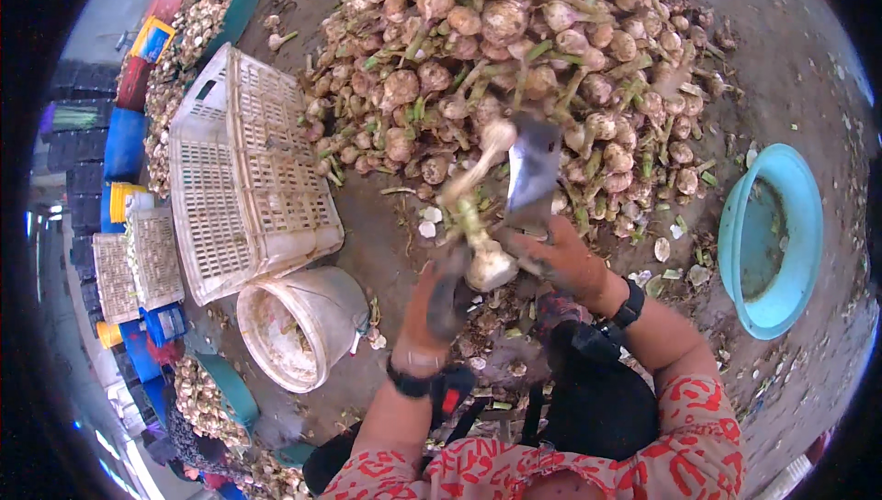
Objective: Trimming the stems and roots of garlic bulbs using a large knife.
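Garlic bulb (491,268), one, pale, with a thick greenish stalk rising from it; located low and central, between the two hands, in front of the heap.

Left hand (447,303), soiled or thinly covered: fingers closed about the left side of that bulb. Right hand (556,257), orange-brown and darkened at the fingers: clamped on a broad-bladed knife (534,165), flat of the metal pointing away from the body, handle hidden by the grip. Hands near each other; whether the right fingers touch the bulb cannot be told.

Second bulb (497,137), long-stalked, blurred, just left of the blade; whether it is held cannot be told.

Wristbands, black, two: one on the left wrist (409,382), one on the right wrist (631,304). Sleeves (698,417), peach with red patterning.

Garlic heap (504,22), large, stalks attached, on a brown floor (781,105) strewn with trimmings.

Slotted crate (276,160), dirty white, left of the heap. Bucket (344,303), whitish, tilted, scraps inside, just beside the crate's near end. Basin (804,224), turquoise, round, dirt inside, well to the right.

Far left: green tub (234,9) beside more garlic; blue bin (124,145).
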`<state>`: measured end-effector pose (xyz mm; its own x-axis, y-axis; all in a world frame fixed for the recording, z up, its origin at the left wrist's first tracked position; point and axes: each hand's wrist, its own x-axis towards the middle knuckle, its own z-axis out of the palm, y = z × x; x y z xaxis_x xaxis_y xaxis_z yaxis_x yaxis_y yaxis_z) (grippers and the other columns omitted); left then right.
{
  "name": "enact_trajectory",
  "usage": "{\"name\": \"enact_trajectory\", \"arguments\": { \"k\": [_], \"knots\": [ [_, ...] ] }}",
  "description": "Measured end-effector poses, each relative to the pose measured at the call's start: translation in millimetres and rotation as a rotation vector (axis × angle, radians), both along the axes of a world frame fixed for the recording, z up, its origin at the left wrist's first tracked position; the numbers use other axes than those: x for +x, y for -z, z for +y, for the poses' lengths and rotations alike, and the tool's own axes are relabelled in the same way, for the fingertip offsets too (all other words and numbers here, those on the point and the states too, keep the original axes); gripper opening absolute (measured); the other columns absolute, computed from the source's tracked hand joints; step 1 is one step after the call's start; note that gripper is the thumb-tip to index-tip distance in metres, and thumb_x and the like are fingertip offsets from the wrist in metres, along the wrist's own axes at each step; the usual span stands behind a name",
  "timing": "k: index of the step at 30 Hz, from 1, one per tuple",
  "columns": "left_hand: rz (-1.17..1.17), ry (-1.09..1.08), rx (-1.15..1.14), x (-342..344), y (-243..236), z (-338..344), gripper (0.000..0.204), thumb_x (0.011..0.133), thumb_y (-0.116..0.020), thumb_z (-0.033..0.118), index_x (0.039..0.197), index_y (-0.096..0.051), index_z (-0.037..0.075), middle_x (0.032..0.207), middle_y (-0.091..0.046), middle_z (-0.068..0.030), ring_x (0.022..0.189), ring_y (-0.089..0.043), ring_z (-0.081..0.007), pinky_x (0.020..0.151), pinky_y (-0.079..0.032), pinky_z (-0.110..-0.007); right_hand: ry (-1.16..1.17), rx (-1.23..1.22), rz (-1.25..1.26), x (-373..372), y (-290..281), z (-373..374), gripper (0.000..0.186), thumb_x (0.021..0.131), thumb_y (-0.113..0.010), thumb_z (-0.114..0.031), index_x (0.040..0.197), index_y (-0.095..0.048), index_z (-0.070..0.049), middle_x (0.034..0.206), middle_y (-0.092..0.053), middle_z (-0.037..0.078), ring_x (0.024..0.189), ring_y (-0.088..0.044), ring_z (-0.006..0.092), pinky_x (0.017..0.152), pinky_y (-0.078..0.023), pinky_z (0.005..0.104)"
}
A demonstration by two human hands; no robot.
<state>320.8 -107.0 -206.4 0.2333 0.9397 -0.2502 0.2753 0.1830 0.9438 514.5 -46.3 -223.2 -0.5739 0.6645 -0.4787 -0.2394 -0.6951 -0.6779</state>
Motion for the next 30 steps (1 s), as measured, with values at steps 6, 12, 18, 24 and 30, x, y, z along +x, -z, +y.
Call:
{"name": "enact_trajectory", "arguments": {
  "k": [6,12,18,24,30],
  "knots": [
    [-0.38,-0.107,0.045,-9,9,-15,0.028,0.087,-0.052,0.006,0.113,-0.055,-0.003,0.123,-0.049,-0.0148,0.109,-0.052,-0.0212,0.094,-0.043,-0.032,-0.404,1.058,-0.896,13,6,1,0.04,0.082,-0.061,-0.033,0.11,-0.056,-0.005,0.09,-0.062,0.019,0.085,-0.061,0.035,0.076,-0.046,0.0421],
    [0.259,-0.408,0.083,-58,-44,-2,0.038,0.073,-0.069,0.012,0.107,-0.06,-0.002,0.103,-0.061,-0.0091,0.093,-0.058,-0.0181,0.084,-0.046,-0.032,-0.542,0.834,-1.046,39,63,-5,0.041,0.083,-0.058,-0.041,0.103,-0.055,-0.005,0.081,-0.062,0.021,0.079,-0.059,0.0405,0.072,-0.046,0.0467],
    [1.271,-0.681,0.396,-216,-79,11,0.047,0.08,-0.061,0.023,0.119,-0.05,-0.002,0.114,-0.057,-0.017,0.103,-0.055,-0.0301,0.09,-0.042,-0.038,-0.278,0.729,-0.945,33,77,-5,0.045,0.082,-0.058,-0.041,0.101,-0.057,-0.001,0.085,-0.062,0.024,0.084,-0.057,0.043,0.077,-0.045,0.0479],
    [1.197,-0.499,0.668,-152,24,30,0.052,0.076,-0.061,0.025,0.122,-0.048,0.005,0.115,-0.053,-0.0209,0.104,-0.049,-0.0363,0.088,-0.039,-0.043,-0.123,0.713,-0.899,43,97,-5,0.042,0.079,-0.062,-0.035,0.102,-0.06,0.0,0.09,-0.063,0.023,0.088,-0.06,0.0385,0.08,-0.045,0.0432],
    [1.13,0.051,0.244,-77,159,22,0.038,0.072,-0.06,0.013,0.111,-0.057,0.013,0.106,-0.052,-0.0209,0.096,-0.053,-0.039,0.085,-0.043,-0.046,-0.181,0.632,-0.752,20,89,-4,0.037,0.08,-0.062,-0.03,0.102,-0.06,-0.001,0.09,-0.063,0.021,0.086,-0.06,0.0366,0.077,-0.046,0.0402]
  ]
}}
